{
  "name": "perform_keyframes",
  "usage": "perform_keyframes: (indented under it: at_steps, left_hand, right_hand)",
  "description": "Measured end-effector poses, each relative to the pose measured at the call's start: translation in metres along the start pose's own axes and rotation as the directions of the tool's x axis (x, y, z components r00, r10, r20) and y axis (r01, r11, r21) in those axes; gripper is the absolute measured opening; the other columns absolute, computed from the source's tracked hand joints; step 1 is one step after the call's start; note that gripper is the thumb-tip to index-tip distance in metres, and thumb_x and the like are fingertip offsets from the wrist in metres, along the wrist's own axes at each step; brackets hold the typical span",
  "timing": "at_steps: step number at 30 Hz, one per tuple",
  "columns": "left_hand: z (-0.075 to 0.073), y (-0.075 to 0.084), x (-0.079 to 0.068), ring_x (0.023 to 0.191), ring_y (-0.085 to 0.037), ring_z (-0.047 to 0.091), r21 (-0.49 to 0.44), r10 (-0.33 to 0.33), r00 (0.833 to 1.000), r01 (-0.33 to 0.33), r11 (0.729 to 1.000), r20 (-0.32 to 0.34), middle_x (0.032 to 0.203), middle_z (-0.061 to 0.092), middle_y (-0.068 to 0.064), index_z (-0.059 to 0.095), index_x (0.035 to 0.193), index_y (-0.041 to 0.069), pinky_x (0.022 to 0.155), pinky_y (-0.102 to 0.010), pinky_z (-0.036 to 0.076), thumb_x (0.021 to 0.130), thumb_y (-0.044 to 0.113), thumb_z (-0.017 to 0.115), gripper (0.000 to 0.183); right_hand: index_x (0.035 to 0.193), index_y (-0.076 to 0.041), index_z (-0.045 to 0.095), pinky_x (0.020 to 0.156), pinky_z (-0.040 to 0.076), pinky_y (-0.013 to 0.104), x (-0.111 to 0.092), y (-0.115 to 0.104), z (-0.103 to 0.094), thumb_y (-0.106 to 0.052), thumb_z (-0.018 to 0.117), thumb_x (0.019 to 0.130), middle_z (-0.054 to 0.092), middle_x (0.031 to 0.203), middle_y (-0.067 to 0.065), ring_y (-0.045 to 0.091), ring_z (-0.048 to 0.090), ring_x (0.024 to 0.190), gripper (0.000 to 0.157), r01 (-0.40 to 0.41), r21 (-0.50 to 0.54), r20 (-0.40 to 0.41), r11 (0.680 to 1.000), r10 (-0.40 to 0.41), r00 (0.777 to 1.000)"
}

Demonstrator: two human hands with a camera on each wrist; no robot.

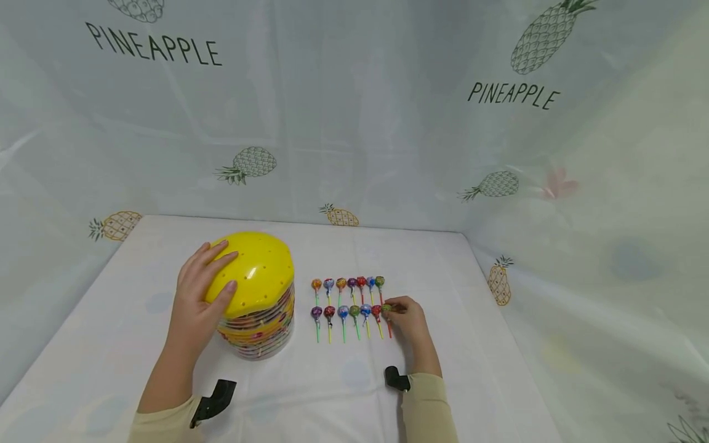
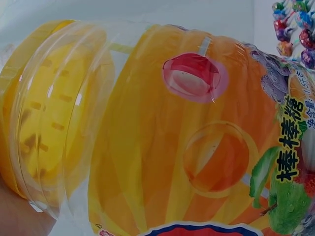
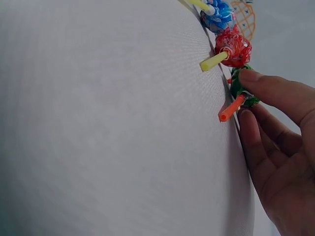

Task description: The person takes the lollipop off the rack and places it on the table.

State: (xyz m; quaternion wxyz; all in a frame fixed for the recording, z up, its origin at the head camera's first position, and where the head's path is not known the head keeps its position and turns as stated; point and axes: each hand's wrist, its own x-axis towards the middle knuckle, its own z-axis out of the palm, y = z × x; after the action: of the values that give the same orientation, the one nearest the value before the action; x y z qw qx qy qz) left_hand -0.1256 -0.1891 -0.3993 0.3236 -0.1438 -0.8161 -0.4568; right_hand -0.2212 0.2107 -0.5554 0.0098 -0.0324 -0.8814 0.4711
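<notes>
A large clear jar (image 2: 162,128) with a colourful fruit label stands at the left of the table, topped by a yellow lid (image 1: 257,271). My left hand (image 1: 199,286) rests on the lid's left side, fingers spread. Two rows of wrapped lollipops lie to the right of the jar, a back row (image 1: 351,283) and a front row (image 1: 343,312), sticks toward me. At the right end of the front row, my right hand (image 1: 408,317) pinches a green lollipop (image 3: 237,88) with a red-orange stick. Beside it lies a red lollipop (image 3: 234,49) with a yellow stick.
The white tabletop (image 1: 343,381) runs back to a pale curtain (image 1: 343,123) printed with pineapples. The curtain also closes in the right side. A black camera mount sits on each wrist, one on the left (image 1: 215,401) and one on the right (image 1: 396,378).
</notes>
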Motion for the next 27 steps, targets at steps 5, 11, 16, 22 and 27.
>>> perform_keyframes:
  at_steps: [5,11,16,22,27]
  left_hand:
    - [-0.0004,0.0003,-0.0001,0.143,-0.03,0.023,-0.004,0.0,1.0,0.0,1.0,0.003,0.145,0.047,-0.01,0.062,0.128,0.005,0.115,-0.058,0.014,0.087,0.001,0.062,0.041]
    - [0.0,0.0009,0.0,0.143,-0.026,0.023,-0.008,-0.004,1.0,0.004,1.0,-0.003,0.145,0.047,-0.009,0.062,0.128,0.006,0.115,-0.058,0.014,0.086,0.001,0.062,0.042]
    - [0.0001,0.0005,-0.0001,0.142,-0.03,0.024,-0.012,-0.004,1.0,0.004,1.0,-0.006,0.146,0.047,-0.009,0.063,0.128,0.007,0.114,-0.058,0.014,0.085,0.0,0.063,0.043]
    - [-0.0003,0.0002,-0.0004,0.14,-0.037,0.025,-0.012,-0.006,1.0,0.006,1.0,-0.007,0.146,0.047,-0.008,0.063,0.128,0.007,0.114,-0.058,0.014,0.086,0.0,0.063,0.043]
    - [-0.0007,0.0,-0.0002,0.142,-0.033,0.024,-0.004,0.003,1.0,-0.003,1.0,-0.002,0.145,0.047,-0.01,0.062,0.128,0.006,0.114,-0.058,0.015,0.086,0.001,0.063,0.042]
  right_hand:
    - [0.106,-0.006,0.072,0.078,0.052,0.041,-0.0006,-0.0022,0.0003,-0.005,0.078,0.08,0.063,0.094,0.006,0.023,0.061,0.088,0.027,-0.022,0.011,-0.004,1.0,0.022,1.0]
    - [0.107,-0.007,0.072,0.076,0.051,0.039,-0.0012,-0.0028,0.0006,-0.006,0.079,0.08,0.063,0.094,0.006,0.022,0.06,0.087,0.028,-0.044,0.012,-0.009,0.999,0.044,0.999]
    - [0.105,-0.007,0.073,0.076,0.051,0.038,-0.0016,-0.0022,0.0002,-0.005,0.078,0.081,0.063,0.093,0.005,0.022,0.059,0.087,0.025,-0.04,0.001,-0.014,0.999,0.04,0.999]
    - [0.105,-0.006,0.073,0.075,0.051,0.038,-0.0016,-0.0051,-0.0008,-0.005,0.078,0.081,0.064,0.091,0.005,0.022,0.06,0.085,0.025,-0.034,0.012,0.002,0.999,0.034,0.999]
    - [0.104,-0.005,0.072,0.074,0.051,0.037,-0.0014,-0.0054,0.0,-0.004,0.078,0.08,0.064,0.09,0.005,0.022,0.06,0.085,0.025,-0.03,0.016,0.008,0.999,0.029,1.0]
